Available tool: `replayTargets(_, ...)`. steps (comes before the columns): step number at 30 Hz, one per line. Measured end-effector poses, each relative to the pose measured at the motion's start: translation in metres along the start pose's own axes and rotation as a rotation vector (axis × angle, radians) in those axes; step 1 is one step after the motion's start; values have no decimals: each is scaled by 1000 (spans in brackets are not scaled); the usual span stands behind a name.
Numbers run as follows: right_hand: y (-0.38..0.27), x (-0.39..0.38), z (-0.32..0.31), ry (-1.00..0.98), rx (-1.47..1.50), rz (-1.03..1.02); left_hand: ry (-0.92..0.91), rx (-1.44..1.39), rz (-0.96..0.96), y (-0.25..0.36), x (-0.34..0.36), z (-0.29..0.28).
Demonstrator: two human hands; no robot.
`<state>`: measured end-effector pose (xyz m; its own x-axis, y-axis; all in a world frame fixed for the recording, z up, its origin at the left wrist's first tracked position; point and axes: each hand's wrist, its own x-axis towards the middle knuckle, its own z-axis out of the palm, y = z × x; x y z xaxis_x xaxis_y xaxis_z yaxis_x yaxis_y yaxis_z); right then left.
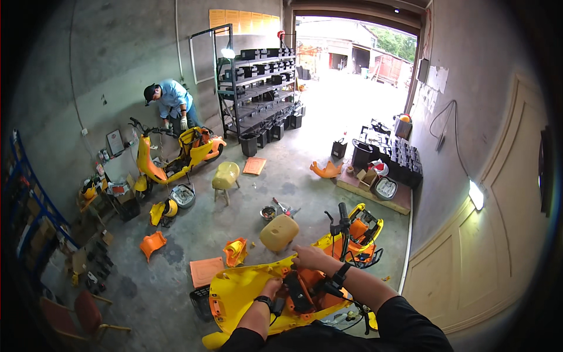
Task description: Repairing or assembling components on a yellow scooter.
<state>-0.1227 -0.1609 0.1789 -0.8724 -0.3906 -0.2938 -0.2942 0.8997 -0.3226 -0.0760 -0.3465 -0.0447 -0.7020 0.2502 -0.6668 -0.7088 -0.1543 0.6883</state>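
Note:
A partly stripped yellow and orange scooter lies close in front of me, with its large yellow body panel [234, 287] toward the left. My left hand [271, 288] is inside the panel beside a black part [299, 290]; its fingers look curled, but what they hold is hidden. My right hand [309, 258] reaches across to the panel's far edge, fingers closed over it. To the right of that hand stand the black handlebar [343, 220] and the yellow-orange rear frame [365, 226]. Black cables run near my right wrist.
A yellow padded stool [279, 232] stands just beyond the scooter, near a bowl of small parts [268, 212]. Orange panels [153, 244] lie on the floor. Farther left, a person [176, 102] in gloves bends over another yellow scooter [182, 155]. A battery rack [258, 88] stands at the back.

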Motion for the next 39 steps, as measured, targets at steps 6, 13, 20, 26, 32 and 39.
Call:
replayTargets(6, 18, 0, 10, 45, 154, -151, -7, -11, 5, 1, 0, 2)
replayTargets(13, 16, 0, 5, -168, -399, -121, 5, -32, -2, -3, 1, 1)
replayTargets(20, 20, 3, 16, 91, 81, -85, 3, 50, 14, -5, 8, 0)
replayTargets(26, 2, -10, -2, 13, -40, -97, 28, -7, -32, 2, -5, 5)
replayTargets(32, 10, -2, -4, -140, -239, -51, 10, 1, 13, 1, -3, 4)
replayTargets(39, 14, -1, 7, 36, 144, -193, 47, 4, -30, 1, -1, 7)
